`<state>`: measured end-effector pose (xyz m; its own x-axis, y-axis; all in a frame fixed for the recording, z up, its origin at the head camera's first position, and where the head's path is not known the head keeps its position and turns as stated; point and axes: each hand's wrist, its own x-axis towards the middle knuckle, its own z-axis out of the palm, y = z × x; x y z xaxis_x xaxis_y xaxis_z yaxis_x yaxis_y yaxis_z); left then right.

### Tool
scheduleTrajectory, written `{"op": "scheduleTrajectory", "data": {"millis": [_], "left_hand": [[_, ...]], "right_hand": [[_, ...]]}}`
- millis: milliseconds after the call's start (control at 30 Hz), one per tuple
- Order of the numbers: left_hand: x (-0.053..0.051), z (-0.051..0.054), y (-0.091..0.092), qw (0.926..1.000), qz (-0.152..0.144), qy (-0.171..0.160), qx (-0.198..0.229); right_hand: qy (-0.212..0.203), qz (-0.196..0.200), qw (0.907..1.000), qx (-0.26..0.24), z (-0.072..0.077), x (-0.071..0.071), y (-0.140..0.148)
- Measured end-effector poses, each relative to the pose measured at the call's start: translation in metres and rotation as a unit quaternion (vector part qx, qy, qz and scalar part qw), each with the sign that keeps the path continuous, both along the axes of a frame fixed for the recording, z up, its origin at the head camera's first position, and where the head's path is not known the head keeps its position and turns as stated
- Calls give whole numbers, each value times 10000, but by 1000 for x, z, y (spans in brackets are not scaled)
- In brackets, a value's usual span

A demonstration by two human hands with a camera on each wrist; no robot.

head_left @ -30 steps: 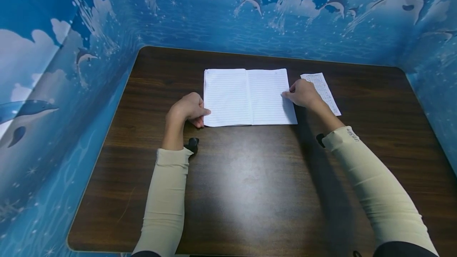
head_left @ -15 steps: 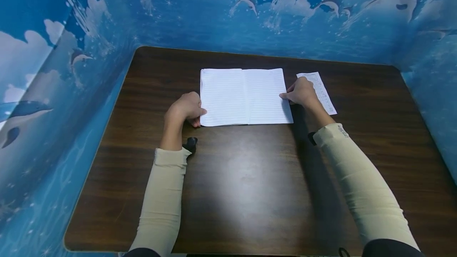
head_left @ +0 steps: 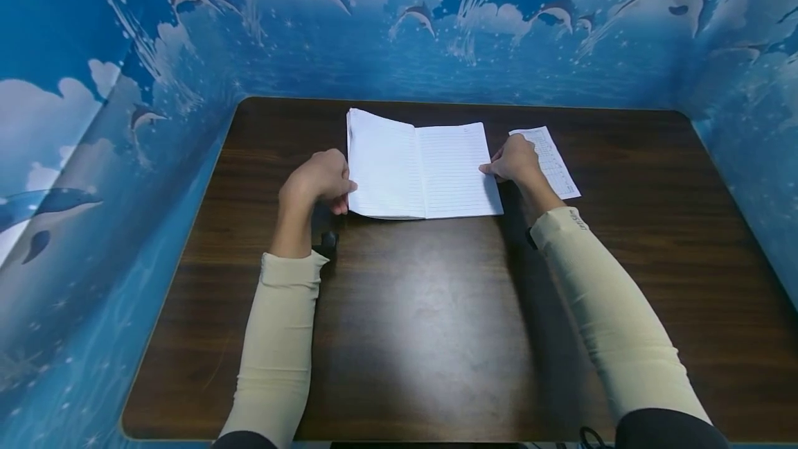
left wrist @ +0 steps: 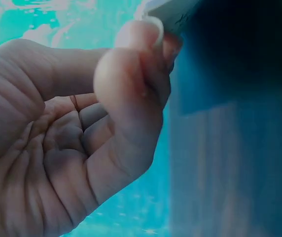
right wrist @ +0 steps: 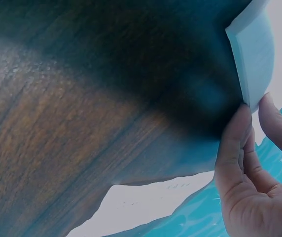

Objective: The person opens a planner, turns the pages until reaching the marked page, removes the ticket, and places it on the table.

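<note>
An open notebook (head_left: pixel 411 165) with lined white pages lies toward the far side of the table, its left half raised off the surface. My left hand (head_left: pixel 321 177) pinches the left edge between thumb and fingers; the left wrist view shows the notebook's corner (left wrist: pixel 173 12) at the fingertips. At the right edge, my right hand (head_left: pixel 516 161) grips the pages with the thumb on top. In the right wrist view the notebook's edge (right wrist: pixel 249 64) sits between thumb and forefinger.
A printed paper sheet (head_left: pixel 551 158) lies on the table just right of the notebook, partly behind the right hand. The dark wooden table (head_left: pixel 424 338) meets a blue dolphin-print curtain (head_left: pixel 349 54) at its back and sides.
The left half of the notebook has tilted up, its far left corner rising, with the left hand still pinching it. The right hand keeps its grip. The head view has shifted slightly.
</note>
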<state>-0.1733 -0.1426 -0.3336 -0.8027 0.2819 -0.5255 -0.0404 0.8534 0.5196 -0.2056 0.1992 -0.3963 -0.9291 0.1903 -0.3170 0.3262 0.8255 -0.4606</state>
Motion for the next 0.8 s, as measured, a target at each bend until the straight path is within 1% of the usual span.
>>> {"op": "scheduleTrajectory", "data": {"millis": [133,300,400,500,600,667,733,800], "left_hand": [[2,21,11,9998,-13,133,-123],[6,45,29,9993,-16,324,-161],[6,56,40,9986,-52,486,-209],[6,65,53,9973,-113,687,-238],[4,70,66,9960,-253,840,-197],[2,72,75,9951,-383,899,-136],[-1,71,85,9944,-544,909,-56],[-4,68,94,9941,-663,850,77]], "right_hand": [[57,53,10000,-42,-2,0,-2],[67,73,9999,-69,-2,1,-6],[62,66,9999,-79,-2,1,-10],[72,73,9999,-108,-3,-1,-15],[-4,152,9997,-191,-4,-3,-20],[-118,247,9993,-251,-3,-5,-22],[-252,327,9986,-321,-1,-5,-25],[-354,365,9980,-367,0,-6,-27]]}}
